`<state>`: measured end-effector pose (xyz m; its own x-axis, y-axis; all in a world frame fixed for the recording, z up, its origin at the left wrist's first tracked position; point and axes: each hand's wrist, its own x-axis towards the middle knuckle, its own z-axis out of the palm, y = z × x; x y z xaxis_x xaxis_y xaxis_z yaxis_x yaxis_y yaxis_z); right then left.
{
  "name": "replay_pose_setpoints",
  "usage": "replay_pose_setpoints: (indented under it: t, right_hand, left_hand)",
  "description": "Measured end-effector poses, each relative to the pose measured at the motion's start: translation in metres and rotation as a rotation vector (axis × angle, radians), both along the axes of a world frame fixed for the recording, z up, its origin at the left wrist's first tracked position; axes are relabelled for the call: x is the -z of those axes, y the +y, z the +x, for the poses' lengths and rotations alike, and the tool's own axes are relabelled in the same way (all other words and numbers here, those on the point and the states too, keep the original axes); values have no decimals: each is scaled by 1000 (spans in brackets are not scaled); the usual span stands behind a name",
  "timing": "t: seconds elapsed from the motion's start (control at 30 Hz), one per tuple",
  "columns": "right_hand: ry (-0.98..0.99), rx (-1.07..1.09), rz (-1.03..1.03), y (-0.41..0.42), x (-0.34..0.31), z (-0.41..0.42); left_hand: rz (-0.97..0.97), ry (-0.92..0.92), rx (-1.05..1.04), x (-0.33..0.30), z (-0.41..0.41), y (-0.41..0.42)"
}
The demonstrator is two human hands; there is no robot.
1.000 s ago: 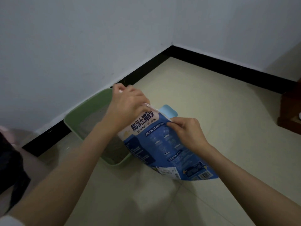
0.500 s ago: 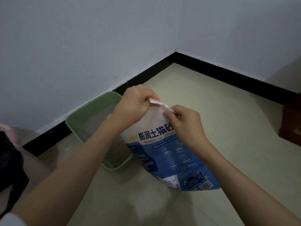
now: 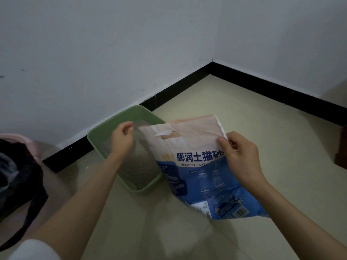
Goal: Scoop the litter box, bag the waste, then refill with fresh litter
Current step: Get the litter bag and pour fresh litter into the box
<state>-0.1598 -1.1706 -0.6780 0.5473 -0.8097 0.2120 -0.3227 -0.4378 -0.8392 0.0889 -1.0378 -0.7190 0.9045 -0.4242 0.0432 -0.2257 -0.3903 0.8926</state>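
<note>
Sleeve (image 3: 35, 250) and a black bag (image 3: 16, 177) sit nearest, on the left. The right hand (image 3: 238, 156) pinches the litter sack (image 3: 199, 166) at its right top corner; the left hand (image 3: 123, 136), off the sack since half a second ago, hovers loosely curled and empty over the green box (image 3: 97, 134). Likely the top is open, ready for pouring. Beyond lie pale floor tiles (image 3: 262, 132), black skirting (image 3: 262, 79) and white walls (image 3: 112, 53).

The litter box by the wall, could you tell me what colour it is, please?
Light green, seen in the head view: the litter box.
</note>
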Motion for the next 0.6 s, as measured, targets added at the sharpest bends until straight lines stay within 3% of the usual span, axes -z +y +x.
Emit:
replay_pose_setpoints:
  t: [0.1, 0.23, 0.47, 0.6]
  right_hand:
    - [-19, 7, -16, 2, 2, -4]
    - [-22, 16, 1, 2, 2, -12]
    - [-18, 58, 24, -5, 4, -27]
    - [-28, 166, 12, -18, 5, -38]
  left_hand:
    - [-4, 350, -78, 4, 2, -6]
    - [-125, 691, 22, -4, 2, -20]
    - [-215, 678, -85, -8, -6, -36]
    - [-146, 572, 3, -21, -29, -52]
